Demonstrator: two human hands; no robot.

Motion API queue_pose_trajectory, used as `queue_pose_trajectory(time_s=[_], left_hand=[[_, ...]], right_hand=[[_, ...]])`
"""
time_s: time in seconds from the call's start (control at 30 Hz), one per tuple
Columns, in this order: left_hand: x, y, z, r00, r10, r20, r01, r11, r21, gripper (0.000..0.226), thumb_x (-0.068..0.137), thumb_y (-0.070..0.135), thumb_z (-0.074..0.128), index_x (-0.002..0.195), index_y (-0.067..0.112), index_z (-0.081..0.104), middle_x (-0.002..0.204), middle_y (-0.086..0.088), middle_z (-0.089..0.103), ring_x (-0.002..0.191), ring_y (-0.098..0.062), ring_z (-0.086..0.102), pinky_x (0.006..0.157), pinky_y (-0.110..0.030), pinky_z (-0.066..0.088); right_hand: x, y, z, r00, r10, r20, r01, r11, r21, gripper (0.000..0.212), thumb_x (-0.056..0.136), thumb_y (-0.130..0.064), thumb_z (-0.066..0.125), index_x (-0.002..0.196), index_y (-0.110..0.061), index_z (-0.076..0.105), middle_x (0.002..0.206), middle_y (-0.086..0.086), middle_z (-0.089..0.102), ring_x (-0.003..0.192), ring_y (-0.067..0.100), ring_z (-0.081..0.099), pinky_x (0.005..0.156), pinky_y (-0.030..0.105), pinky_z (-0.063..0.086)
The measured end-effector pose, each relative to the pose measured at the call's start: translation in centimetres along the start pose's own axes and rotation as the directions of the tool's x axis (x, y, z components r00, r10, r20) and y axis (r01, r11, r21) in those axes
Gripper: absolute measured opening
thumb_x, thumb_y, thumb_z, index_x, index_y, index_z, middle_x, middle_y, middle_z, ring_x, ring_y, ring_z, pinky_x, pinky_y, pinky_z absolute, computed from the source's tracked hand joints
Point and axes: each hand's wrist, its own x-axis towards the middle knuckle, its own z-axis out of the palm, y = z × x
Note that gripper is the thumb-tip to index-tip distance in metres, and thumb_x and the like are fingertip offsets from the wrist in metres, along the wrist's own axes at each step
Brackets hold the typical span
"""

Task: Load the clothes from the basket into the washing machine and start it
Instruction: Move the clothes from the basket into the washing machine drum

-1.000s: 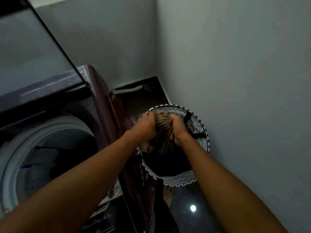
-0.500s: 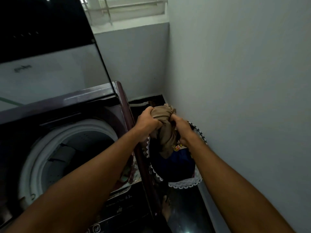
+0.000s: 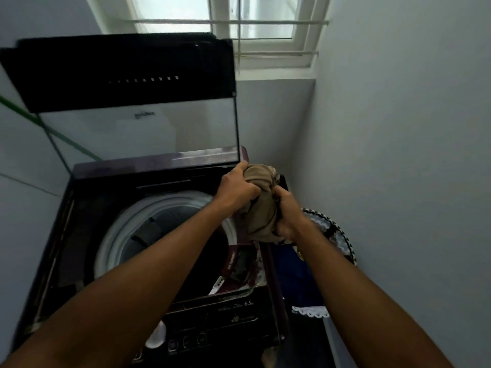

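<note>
A bunched tan garment [image 3: 261, 208] hangs between my hands above the right edge of the top-loading washing machine [image 3: 159, 166]. My left hand [image 3: 235, 188] grips its upper left side and my right hand [image 3: 288, 216] grips its right side. The machine's glass lid [image 3: 138, 123] stands raised, and the white-rimmed drum [image 3: 117, 235] lies open below and to the left of the garment, with dark cloth inside. The laundry basket [image 3: 342, 240], with a black-and-white zigzag rim, sits on the floor to the right of the machine; blue clothing [image 3: 295, 277] lies in it.
A grey wall [image 3: 398, 155] runs close along the right, squeezing the basket against the machine. The machine's control panel [image 3: 212, 328] with buttons faces me at the front. A barred window [image 3: 239, 27] is above the back wall.
Both hands have lifted the tan garment out of the basket and carried it up and left to the machine's right edge. My view has tilted up, showing the lid and window.
</note>
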Motion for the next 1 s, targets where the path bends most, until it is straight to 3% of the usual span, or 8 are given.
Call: queue_pose_trajectory(time_s=[0.13, 0.27, 0.37, 0.43, 0.53, 0.73, 0.93, 1.0], left_hand=[[-0.3, -1.9, -3.7, 0.996, -0.048, -0.081, 0.046, 0.999, -0.022, 0.057, 0.069, 0.013, 0.068, 0.123, 0.029, 0.059, 0.100, -0.001, 0.066, 0.090, -0.020, 0.061, 0.071, -0.023, 0.044], [-0.8, -3.7, -6.1, 0.992, -0.068, -0.102, 0.068, 0.998, -0.004, 0.053, 0.068, 0.013, 0.067, 0.118, 0.029, 0.061, 0.099, -0.002, 0.068, 0.088, -0.022, 0.062, 0.069, -0.021, 0.043], [-1.2, -6.2, -8.8, 0.988, -0.106, -0.113, 0.107, 0.994, 0.004, 0.043, 0.067, 0.009, 0.066, 0.106, 0.026, 0.060, 0.090, -0.003, 0.066, 0.080, -0.021, 0.059, 0.059, -0.021, 0.041], [-1.2, -7.9, -10.0, 0.985, -0.115, -0.127, 0.119, 0.993, 0.025, 0.039, 0.066, 0.010, 0.066, 0.101, 0.023, 0.059, 0.091, -0.005, 0.067, 0.083, -0.023, 0.060, 0.063, -0.024, 0.042], [-1.7, -10.5, -11.6, 0.978, -0.136, -0.158, 0.148, 0.986, 0.072, 0.037, 0.068, 0.011, 0.067, 0.101, 0.024, 0.058, 0.094, -0.005, 0.066, 0.086, -0.024, 0.061, 0.067, -0.024, 0.041], [-2.8, -15.0, -13.9, 0.970, -0.193, -0.146, 0.212, 0.969, 0.124, 0.032, 0.068, 0.011, 0.066, 0.098, 0.018, 0.056, 0.091, -0.006, 0.064, 0.085, -0.025, 0.061, 0.064, -0.027, 0.042], [-3.3, -18.6, -13.7, 0.965, -0.261, -0.021, 0.262, 0.956, 0.129, 0.040, 0.073, 0.027, 0.071, 0.111, 0.019, 0.061, 0.109, -0.004, 0.066, 0.097, -0.020, 0.063, 0.081, -0.032, 0.052], [-3.2, -19.3, -13.4, 0.967, -0.254, -0.006, 0.253, 0.959, 0.125, 0.034, 0.079, 0.019, 0.068, 0.113, 0.022, 0.064, 0.115, -0.002, 0.063, 0.099, -0.016, 0.061, 0.085, -0.031, 0.052]], right_hand=[[0.9, 1.0, 4.5, 0.999, 0.007, 0.034, -0.007, 1.000, -0.011, 0.047, 0.100, -0.034, 0.042, 0.123, 0.000, 0.065, 0.125, 0.024, 0.063, 0.113, 0.035, 0.061, 0.104, 0.046, 0.047], [1.6, 2.6, 7.3, 0.998, 0.010, 0.068, -0.011, 1.000, 0.023, 0.044, 0.103, -0.028, 0.040, 0.087, -0.012, 0.078, 0.097, 0.014, 0.074, 0.084, 0.023, 0.071, 0.088, 0.038, 0.054], [1.8, 4.4, 10.2, 0.996, 0.023, 0.083, -0.021, 0.999, -0.023, 0.037, 0.100, -0.026, 0.042, 0.113, -0.003, 0.068, 0.107, 0.016, 0.071, 0.093, 0.026, 0.069, 0.089, 0.037, 0.054], [2.3, 5.4, 11.4, 0.997, 0.038, 0.067, -0.035, 0.998, -0.055, 0.041, 0.096, -0.024, 0.046, 0.124, 0.001, 0.062, 0.118, 0.021, 0.066, 0.101, 0.031, 0.065, 0.094, 0.040, 0.052], [3.1, 6.9, 12.9, 0.998, 0.048, 0.028, -0.043, 0.987, -0.156, 0.043, 0.084, -0.021, 0.055, 0.121, 0.000, 0.065, 0.123, 0.023, 0.065, 0.103, 0.034, 0.065, 0.095, 0.044, 0.051], [4.1, 9.8, 15.2, 0.999, 0.052, 0.004, -0.048, 0.943, -0.330, 0.030, 0.082, -0.016, 0.057, 0.106, -0.016, 0.074, 0.105, 0.011, 0.074, 0.092, 0.025, 0.069, 0.077, 0.032, 0.052], [5.3, 12.1, 15.2, 0.992, 0.021, -0.127, -0.102, 0.732, -0.674, 0.028, 0.070, -0.026, 0.063, 0.094, -0.012, 0.069, 0.083, 0.009, 0.069, 0.077, 0.027, 0.066, 0.060, 0.033, 0.053], [7.2, 13.0, 13.9, 0.986, -0.029, -0.164, -0.105, 0.654, -0.749, 0.043, 0.062, -0.040, 0.065, 0.097, -0.016, 0.068, 0.088, 0.008, 0.069, 0.079, 0.026, 0.065, 0.065, 0.034, 0.055]])
